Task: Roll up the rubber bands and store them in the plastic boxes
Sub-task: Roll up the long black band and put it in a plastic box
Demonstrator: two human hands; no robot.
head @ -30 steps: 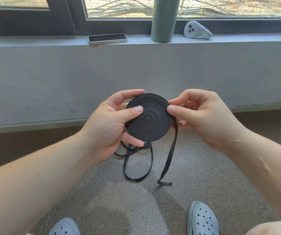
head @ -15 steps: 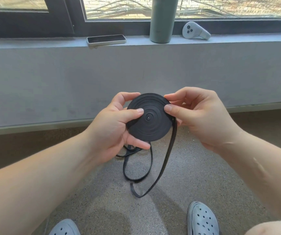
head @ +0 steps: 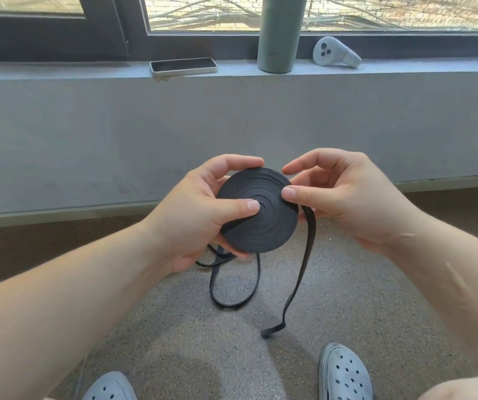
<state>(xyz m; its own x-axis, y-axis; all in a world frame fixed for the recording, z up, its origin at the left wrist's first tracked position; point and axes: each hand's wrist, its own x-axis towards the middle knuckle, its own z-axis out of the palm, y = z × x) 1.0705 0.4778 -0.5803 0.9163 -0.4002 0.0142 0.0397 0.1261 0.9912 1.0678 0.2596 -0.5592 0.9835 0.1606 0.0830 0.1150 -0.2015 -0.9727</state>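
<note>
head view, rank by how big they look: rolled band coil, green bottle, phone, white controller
1. rolled band coil, though it is nearest the camera
2. green bottle, top cut off by the frame
3. phone and white controller: too alike to rank

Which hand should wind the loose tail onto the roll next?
Right. The right hand pinches the tail where it leaves the roll; the left hand grips the roll, thumb on its face.
</note>
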